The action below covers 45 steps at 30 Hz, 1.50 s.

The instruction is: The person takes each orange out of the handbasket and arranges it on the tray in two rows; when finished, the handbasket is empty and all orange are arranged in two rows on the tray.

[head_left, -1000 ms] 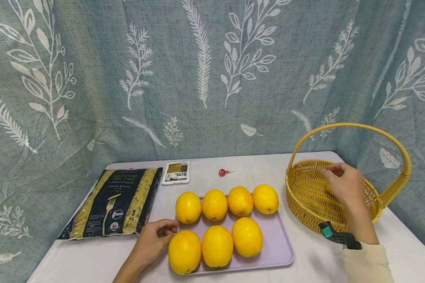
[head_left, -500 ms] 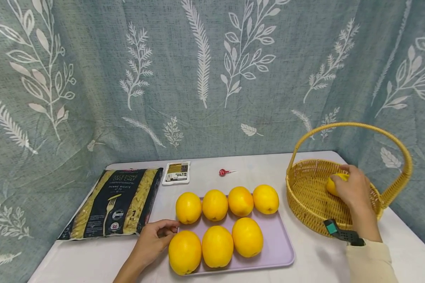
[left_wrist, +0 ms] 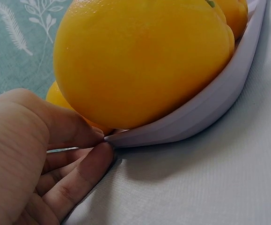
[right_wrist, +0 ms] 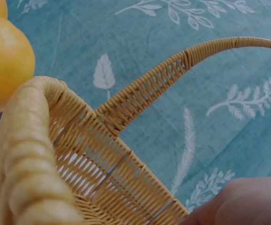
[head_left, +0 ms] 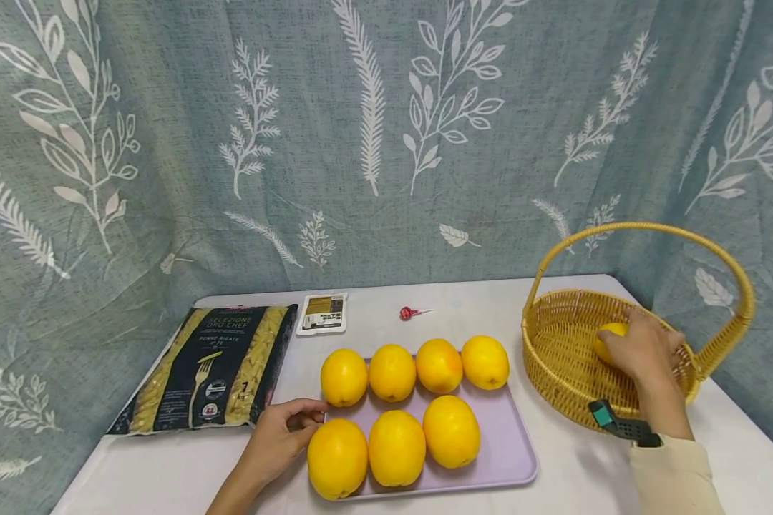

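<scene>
My left hand (head_left: 282, 438) pinches the left edge of a lilac tray (head_left: 505, 458) between thumb and fingers; the left wrist view shows the fingertips (left_wrist: 98, 152) at its rim. Several oranges (head_left: 396, 448) lie on the tray in two rows, the back row longer. On the right, my right hand (head_left: 647, 350) reaches down inside a wicker basket (head_left: 554, 379) and grips an orange (head_left: 608, 345) there. The hand hides that orange's right side. In the right wrist view only a bit of the hand (right_wrist: 247, 204) shows, at the lower right.
A bag of penne pasta (head_left: 206, 372) lies at the left. Behind the tray are a small flat packet (head_left: 322, 314) and a red lollipop (head_left: 409, 313). The basket's tall handle (head_left: 644, 227) arches over the right arm. A patterned curtain (head_left: 386, 143) hangs behind the table.
My right hand has moved right and lower in the basket, from above the orange to around its right side. The left hand, the tray and its oranges have stayed in place.
</scene>
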### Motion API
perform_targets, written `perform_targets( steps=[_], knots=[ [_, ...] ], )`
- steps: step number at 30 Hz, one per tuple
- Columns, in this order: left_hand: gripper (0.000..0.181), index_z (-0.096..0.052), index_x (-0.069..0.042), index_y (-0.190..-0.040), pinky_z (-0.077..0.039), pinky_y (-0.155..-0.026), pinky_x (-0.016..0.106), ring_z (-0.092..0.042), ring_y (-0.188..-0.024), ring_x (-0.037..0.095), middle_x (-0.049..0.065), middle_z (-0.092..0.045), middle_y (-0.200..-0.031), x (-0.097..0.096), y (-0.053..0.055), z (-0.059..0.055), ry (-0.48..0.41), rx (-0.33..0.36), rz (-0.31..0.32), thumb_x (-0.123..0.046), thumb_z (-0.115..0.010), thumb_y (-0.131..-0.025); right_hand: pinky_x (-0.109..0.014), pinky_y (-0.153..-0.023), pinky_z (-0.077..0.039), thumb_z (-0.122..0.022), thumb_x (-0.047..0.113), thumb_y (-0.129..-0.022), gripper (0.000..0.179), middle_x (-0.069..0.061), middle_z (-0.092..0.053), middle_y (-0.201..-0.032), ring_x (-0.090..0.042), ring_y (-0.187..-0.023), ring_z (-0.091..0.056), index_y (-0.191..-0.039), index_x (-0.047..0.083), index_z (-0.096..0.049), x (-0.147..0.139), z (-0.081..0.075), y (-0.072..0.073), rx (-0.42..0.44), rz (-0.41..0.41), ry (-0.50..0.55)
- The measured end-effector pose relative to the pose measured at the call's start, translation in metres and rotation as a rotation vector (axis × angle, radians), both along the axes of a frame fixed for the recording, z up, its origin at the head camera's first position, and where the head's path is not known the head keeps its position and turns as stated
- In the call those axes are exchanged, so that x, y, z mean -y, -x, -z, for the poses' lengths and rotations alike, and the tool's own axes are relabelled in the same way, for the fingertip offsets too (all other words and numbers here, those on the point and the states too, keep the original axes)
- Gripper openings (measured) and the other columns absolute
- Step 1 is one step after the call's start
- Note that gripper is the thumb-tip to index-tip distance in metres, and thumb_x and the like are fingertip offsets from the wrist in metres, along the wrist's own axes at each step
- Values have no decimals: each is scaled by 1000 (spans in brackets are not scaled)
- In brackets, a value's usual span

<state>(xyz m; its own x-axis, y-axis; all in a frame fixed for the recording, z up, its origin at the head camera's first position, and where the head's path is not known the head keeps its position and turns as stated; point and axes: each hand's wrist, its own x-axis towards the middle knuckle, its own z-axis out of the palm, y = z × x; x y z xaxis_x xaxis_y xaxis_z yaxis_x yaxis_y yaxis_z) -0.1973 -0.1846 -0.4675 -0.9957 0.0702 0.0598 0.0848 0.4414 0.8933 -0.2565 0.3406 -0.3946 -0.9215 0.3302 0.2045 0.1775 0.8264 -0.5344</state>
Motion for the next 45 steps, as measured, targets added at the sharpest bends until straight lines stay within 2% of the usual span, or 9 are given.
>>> perform_targets(
  steps=[5,10,12,16,19,22,29,35,45],
  knots=[
    [27,-76,-2,-108,-53,-75,24,-62,-79,14,4,-70,-92,-1,0,-1,9,-8,4,7,-71,-83,-69,-98,-12,-63,20,-90,71,-46,-37,-137,-62,-124,-31,-144,-18,-37,0,0,-2,80,25,-24],
    [27,-76,-2,-108,-53,-75,24,-62,-80,14,5,-70,-92,-1,0,-1,3,-16,9,7,-71,-82,-75,-98,-21,-65,25,-89,83,-47,-21,-145,-68,-127,-19,-153,-10,-26,-3,-1,-5,198,65,53],
    [27,-76,-2,-108,-53,-75,24,-62,-80,14,5,-70,-92,-1,0,-1,3,-14,7,7,-71,-82,-75,-93,-29,-66,30,-90,89,-47,-20,-141,-67,-123,-25,-156,-8,-20,-5,-2,-7,239,70,71],
    [28,-76,-3,-108,-53,-75,24,-62,-80,14,3,-70,-91,-1,0,0,13,-2,-7,8,-69,-83,-63,-82,-41,-71,37,-87,94,-42,-38,-125,-55,-105,-44,-151,-12,-23,-9,-3,-7,291,-5,46],
    [28,-76,-4,-108,-53,-75,24,-63,-80,14,3,-70,-91,-1,0,0,14,5,-14,8,-68,-84,-56,-81,-44,-75,34,-86,96,-39,-45,-119,-49,-100,-49,-147,-18,-22,-11,-2,-5,300,-89,105],
    [28,-76,-5,-107,-53,-75,24,-62,-80,14,3,-70,-91,-1,0,0,8,6,-20,9,-69,-83,-55,-81,-45,-78,29,-85,98,-39,-44,-119,-48,-100,-49,-145,-21,-19,-11,-1,-3,296,-130,202],
    [28,-77,-5,-106,-52,-74,24,-61,-78,14,2,-69,-89,-3,-1,-1,1,10,-35,8,-72,-82,-54,-82,-46,-78,29,-82,104,-38,-41,-124,-48,-103,-48,-150,-18,-15,-8,0,-2,322,-55,225],
    [28,-77,-5,-106,-52,-74,24,-61,-78,14,2,-69,-89,-3,-2,-2,6,7,-34,8,-72,-82,-54,-81,-46,-77,28,-82,105,-38,-40,-125,-48,-104,-47,-152,-17,-13,-7,0,-3,324,-25,241],
    [28,-76,-4,-107,-53,-75,24,-62,-79,13,2,-70,-90,-2,-1,-2,19,0,-22,7,-73,-82,-51,-78,-46,-73,35,-85,105,-39,-38,-129,-47,-103,-47,-153,-16,-11,-5,-4,-7,241,-15,238]
  ],
)
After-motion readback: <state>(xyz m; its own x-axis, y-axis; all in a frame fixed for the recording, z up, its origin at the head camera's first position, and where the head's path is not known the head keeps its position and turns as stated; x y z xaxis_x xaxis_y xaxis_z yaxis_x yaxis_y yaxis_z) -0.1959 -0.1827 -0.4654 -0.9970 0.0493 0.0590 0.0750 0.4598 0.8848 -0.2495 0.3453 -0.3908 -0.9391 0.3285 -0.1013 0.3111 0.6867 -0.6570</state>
